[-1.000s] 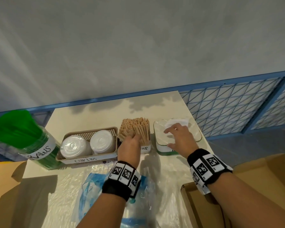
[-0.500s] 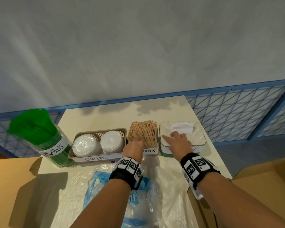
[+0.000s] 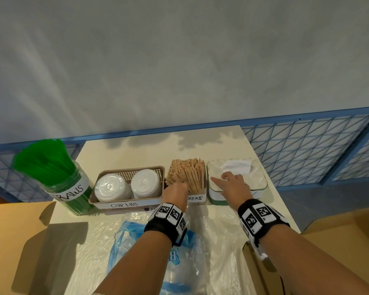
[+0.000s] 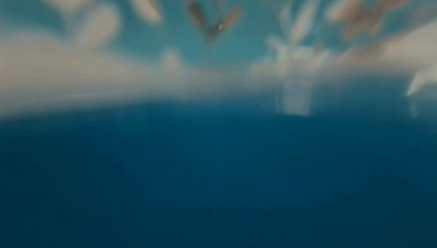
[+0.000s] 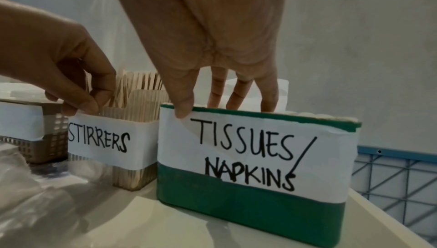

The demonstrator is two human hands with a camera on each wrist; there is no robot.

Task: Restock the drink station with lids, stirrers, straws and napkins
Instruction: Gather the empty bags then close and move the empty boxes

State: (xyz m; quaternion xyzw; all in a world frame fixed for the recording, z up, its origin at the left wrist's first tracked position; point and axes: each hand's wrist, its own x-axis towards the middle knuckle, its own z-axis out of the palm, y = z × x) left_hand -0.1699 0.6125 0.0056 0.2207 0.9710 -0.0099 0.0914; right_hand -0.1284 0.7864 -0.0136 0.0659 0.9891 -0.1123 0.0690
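Right grip rests extended fingers atop the napkin box.

Cream table against grey wall. Blue mesh fence panel behind and right of it. Clear plastic sheet over near table edge, blue-printed plastic bag on it. Cardboard boxes: 1 left, 1 right.

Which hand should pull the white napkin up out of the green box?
Probably the right hand: it already rests on the tissue box, fingers beside the napkin. The left hand is at the stirrers.
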